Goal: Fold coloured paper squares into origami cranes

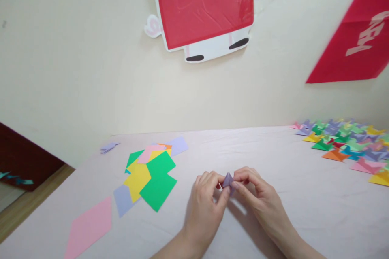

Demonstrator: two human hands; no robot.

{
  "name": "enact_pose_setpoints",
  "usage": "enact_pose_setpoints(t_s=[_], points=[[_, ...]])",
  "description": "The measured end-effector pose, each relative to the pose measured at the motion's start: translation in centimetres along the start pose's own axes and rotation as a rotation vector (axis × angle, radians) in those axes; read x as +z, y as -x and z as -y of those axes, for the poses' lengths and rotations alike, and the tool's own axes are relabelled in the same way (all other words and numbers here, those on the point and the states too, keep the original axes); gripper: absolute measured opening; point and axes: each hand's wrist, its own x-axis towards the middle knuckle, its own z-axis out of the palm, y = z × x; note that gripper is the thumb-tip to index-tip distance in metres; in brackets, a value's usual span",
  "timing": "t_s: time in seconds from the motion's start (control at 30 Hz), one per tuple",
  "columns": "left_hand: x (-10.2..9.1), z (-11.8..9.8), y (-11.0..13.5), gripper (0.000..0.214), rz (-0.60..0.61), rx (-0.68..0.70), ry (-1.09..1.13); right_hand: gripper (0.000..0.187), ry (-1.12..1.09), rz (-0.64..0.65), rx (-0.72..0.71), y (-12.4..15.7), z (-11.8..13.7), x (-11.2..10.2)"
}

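A small purple folded paper (228, 180) with a pointed top is held up between my two hands, just above the pale tabletop. My left hand (207, 200) pinches its left side between thumb and forefinger. From the right, my right hand (260, 195) grips the opposite edge with thumb and fingertips. Fingers cover the paper's lower part. Left of my hands lies a loose pile of square paper sheets, with green sheets (158, 186) nearest and a yellow sheet (138, 180) beside them.
Rows of small folded paper figures (349, 141) in many colours stand at the right. A pink sheet (91, 224) lies front left, and a folded purple piece (109, 147) sits at the far left. The covered table (267, 149) meets a wall with red decorations (206, 4).
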Motion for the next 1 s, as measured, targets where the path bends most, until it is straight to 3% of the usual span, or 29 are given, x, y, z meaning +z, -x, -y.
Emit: enact_pose_setpoints(t_s=[0.2, 0.43, 0.63, 0.8, 1.0], points=[[-0.1, -0.2, -0.2, 0.01, 0.068, -0.086, 0.165, 0.028, -0.164, 0.049, 0.149, 0.0, -0.2, 0.4], [-0.4, 0.1, -0.4, 0.02, 0.107, -0.111, 0.233, 0.032, -0.227, 0.093, 0.187, 0.0, -0.1, 0.3], [-0.4, 0.0, -0.4, 0.024, 0.14, -0.058, 0.212, 0.031, -0.245, 0.073, 0.158, 0.1, -0.1, 0.2], [-0.3, 0.0, -0.4, 0.016, 0.154, -0.073, 0.26, 0.033, -0.281, 0.076, 0.164, 0.2, -0.3, 0.2], [-0.3, 0.9, -0.8, 0.014, 0.076, -0.123, 0.415, 0.024, -0.238, 0.084, 0.102, 0.1, -0.4, 0.1]])
